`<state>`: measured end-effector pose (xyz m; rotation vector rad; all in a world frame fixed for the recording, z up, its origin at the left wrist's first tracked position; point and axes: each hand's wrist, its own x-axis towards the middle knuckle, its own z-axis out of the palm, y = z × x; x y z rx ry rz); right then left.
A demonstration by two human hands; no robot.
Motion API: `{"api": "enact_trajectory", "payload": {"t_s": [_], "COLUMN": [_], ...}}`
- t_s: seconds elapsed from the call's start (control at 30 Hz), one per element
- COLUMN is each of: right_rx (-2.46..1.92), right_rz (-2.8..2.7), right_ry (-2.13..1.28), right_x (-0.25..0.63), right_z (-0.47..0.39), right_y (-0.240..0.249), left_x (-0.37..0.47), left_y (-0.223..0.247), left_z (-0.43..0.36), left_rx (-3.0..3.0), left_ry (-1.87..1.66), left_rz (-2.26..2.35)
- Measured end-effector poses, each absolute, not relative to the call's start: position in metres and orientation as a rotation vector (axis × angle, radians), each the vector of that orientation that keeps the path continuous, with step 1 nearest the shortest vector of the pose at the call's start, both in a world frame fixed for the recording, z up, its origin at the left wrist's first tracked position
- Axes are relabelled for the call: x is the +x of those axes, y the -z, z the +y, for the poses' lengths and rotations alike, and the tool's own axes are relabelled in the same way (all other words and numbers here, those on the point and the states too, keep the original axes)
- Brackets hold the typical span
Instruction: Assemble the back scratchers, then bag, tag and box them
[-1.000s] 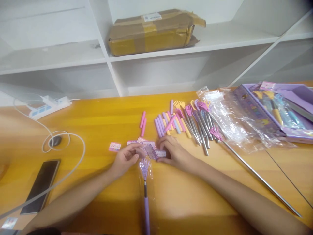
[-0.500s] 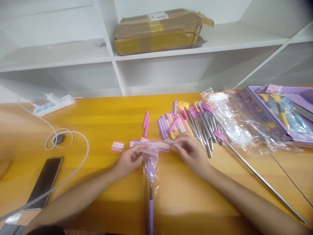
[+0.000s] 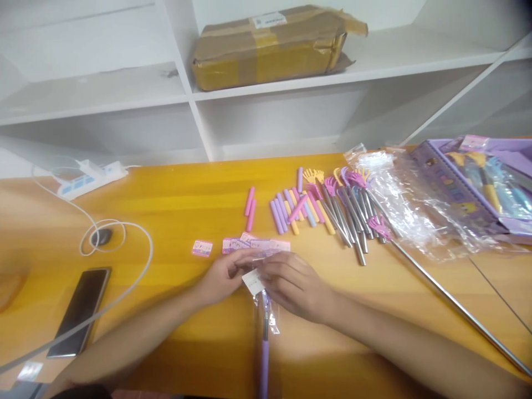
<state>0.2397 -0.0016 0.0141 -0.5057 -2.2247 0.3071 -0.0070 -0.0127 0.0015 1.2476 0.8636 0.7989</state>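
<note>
A purple back scratcher (image 3: 265,360) lies in a clear plastic bag (image 3: 273,321), its handle toward me. My left hand (image 3: 222,277) pinches the bag's upper end, its fingertips partly hidden. From the other side my right hand (image 3: 297,285) grips a small card (image 3: 253,281), its whitish back showing, right at the bag's mouth. The scratcher's claw is mostly covered by the card and my fingers. Just beyond my hands lie several overlapping printed label cards (image 3: 236,245), and one more label card (image 3: 201,247) sits apart to the left.
Beyond are coloured handle sleeves (image 3: 282,213), metal back scratchers (image 3: 349,208), clear bags (image 3: 407,205) and a purple display box (image 3: 453,188). An extended scratcher (image 3: 449,293) slants at right. Phone (image 3: 78,313), cable (image 3: 145,260) and power strip (image 3: 91,178) lie left; a carton (image 3: 270,52) sits on the shelf.
My right hand has come left and down to the bag's mouth with the card, which now shows its whitish back. The left hand stays by the bag's top. The view has shifted slightly.
</note>
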Motion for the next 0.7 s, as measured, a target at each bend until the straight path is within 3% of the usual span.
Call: {"api": "enact_trajectory", "payload": {"t_s": [0.7], "right_rx": [-0.504], "right_rz": [-2.182], "right_ry": [-0.292], "right_x": [0.244], "right_z": [0.012], "right_y": [-0.017], "left_x": [-0.009], "left_y": [-0.003], "left_z": [-0.015], "left_rx": [1.332], "left_ry": [-0.779], "left_rz": [0.860]}}
